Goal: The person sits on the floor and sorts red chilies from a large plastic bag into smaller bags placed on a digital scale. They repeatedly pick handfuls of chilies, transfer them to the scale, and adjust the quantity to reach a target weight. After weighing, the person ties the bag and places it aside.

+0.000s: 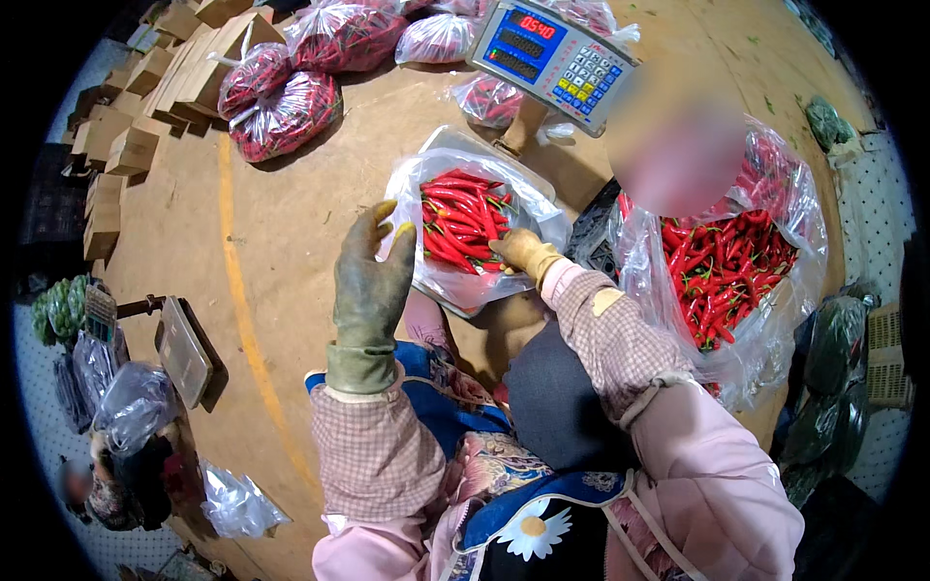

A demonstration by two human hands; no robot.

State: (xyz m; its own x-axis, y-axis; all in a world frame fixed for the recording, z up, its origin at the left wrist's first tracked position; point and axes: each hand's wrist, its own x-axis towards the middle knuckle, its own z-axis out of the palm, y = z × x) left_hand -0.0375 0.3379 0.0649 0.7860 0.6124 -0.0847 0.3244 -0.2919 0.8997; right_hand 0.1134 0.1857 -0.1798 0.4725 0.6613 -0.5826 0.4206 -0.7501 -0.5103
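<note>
My left hand [373,283], in a stained rubber glove, is raised at the left rim of a clear plastic bag [539,218]. Its fingers and thumb are apart, with nothing visibly gripped. Inside the bag lies a heap of red chili peppers [458,218]. My right hand [527,252], in a yellowish glove, reaches in from the right and touches the peppers; whether its fingertips hold one is hidden. The bag rests on the platform of a digital scale [448,136]. Above stands the scale's display panel [552,62], with lit red digits and a keypad.
To the right, a large open plastic bag [788,305] holds many red chilies, beside a black crate [596,232]. Tied bags of chilies [290,116] and cardboard boxes [211,65] stand at the back left. Another scale [185,352] and a person [116,501] are at left.
</note>
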